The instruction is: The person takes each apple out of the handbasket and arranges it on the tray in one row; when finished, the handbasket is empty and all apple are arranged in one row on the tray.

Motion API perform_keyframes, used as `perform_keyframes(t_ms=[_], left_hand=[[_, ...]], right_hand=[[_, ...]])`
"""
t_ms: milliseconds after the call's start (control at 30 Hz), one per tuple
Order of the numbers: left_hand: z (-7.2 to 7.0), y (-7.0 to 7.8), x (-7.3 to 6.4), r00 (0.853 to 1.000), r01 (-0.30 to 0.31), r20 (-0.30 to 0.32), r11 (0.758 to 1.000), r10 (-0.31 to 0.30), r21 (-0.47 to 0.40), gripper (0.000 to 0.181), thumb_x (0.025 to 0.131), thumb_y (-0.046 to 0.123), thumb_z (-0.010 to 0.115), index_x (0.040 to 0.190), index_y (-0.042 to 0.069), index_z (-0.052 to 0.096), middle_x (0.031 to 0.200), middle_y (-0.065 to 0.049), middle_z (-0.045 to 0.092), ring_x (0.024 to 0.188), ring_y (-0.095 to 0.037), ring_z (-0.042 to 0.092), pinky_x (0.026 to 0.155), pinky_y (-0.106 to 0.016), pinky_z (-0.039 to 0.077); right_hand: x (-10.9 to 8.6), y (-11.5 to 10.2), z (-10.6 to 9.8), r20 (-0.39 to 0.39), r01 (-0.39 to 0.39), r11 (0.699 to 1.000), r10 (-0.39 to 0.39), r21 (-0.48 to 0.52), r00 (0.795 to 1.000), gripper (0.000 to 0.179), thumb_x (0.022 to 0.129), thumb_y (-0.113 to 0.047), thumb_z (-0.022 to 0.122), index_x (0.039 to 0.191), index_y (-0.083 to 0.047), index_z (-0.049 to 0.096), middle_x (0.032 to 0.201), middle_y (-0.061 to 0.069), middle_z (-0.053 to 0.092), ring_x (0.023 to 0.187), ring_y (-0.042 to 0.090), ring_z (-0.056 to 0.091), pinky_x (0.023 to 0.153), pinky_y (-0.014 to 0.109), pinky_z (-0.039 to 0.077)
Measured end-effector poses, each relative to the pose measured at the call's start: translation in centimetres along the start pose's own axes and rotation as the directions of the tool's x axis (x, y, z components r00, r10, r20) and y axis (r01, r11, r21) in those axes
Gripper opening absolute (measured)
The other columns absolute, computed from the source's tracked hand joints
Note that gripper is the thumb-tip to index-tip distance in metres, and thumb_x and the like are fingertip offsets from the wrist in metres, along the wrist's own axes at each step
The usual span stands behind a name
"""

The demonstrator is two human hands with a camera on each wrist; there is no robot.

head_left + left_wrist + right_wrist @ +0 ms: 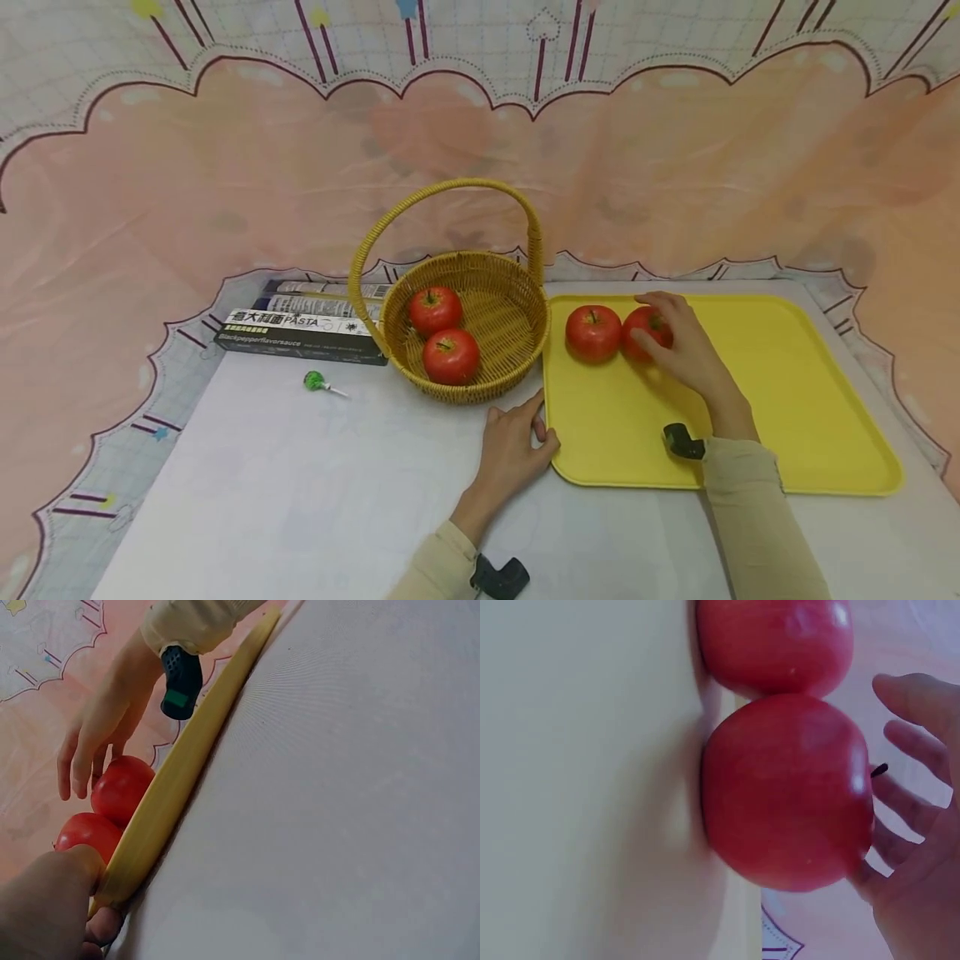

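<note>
Two red apples sit side by side at the back left of a yellow tray [795,392]. Over the right apple [787,795] is my right hand [678,346], its fingers spread loosely around the top near the stem. The left apple [592,333] touches its neighbour. My left hand [513,446] holds the tray's left rim near the front corner; in the left wrist view its thumb [75,862] lies at the rim and fingertips show below it. Left of the tray, a woven basket [498,325] with a tall handle contains two more apples [450,357].
A black-and-white pasta box [300,337] lies left of the basket, with dark printed packages [315,307] behind it. A green lollipop [315,381] lies on the white table [300,500] in front of the box. A patterned cloth [262,183] hangs behind.
</note>
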State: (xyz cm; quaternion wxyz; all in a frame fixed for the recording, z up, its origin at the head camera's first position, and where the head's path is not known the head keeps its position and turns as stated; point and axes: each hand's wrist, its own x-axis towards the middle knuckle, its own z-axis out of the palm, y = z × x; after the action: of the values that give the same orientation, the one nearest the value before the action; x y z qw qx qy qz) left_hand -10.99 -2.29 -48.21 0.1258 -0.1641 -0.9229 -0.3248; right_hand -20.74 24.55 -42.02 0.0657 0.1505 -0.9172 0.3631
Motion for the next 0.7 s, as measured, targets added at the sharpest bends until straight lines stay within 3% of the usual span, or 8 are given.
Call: perform_keyframes(t_ms=[267,700], left_hand=[[-0.1,0.0,0.0,1.000,0.011,0.004,1.000,-0.011,0.003,0.055,0.076,0.018,0.063,0.130,0.010,0.058,0.060,0.014,0.053,0.059,-0.001,0.045,0.073,-0.023,0.026],[0.1,-0.1,0.0,1.000,-0.014,-0.014,1.000,0.014,0.015,0.054,0.075,0.019,0.062,0.128,0.010,0.058,0.061,0.015,0.053,0.059,0.000,0.047,0.072,-0.023,0.025]], right_hand=[[0.8,-1.9,0.5,-0.059,0.137,0.989,-0.133,0.064,0.989,0.044,0.086,-0.010,0.065,0.128,-0.005,0.052,0.136,0.017,0.043,0.126,0.036,0.040,0.103,0.059,0.032],[2.6,-5.1,2.1,0.061,0.304,0.950,-0.309,0.071,0.949,0.041,0.086,-0.014,0.066,0.125,-0.014,0.056,0.129,0.006,0.053,0.121,0.025,0.049,0.101,0.050,0.039]])
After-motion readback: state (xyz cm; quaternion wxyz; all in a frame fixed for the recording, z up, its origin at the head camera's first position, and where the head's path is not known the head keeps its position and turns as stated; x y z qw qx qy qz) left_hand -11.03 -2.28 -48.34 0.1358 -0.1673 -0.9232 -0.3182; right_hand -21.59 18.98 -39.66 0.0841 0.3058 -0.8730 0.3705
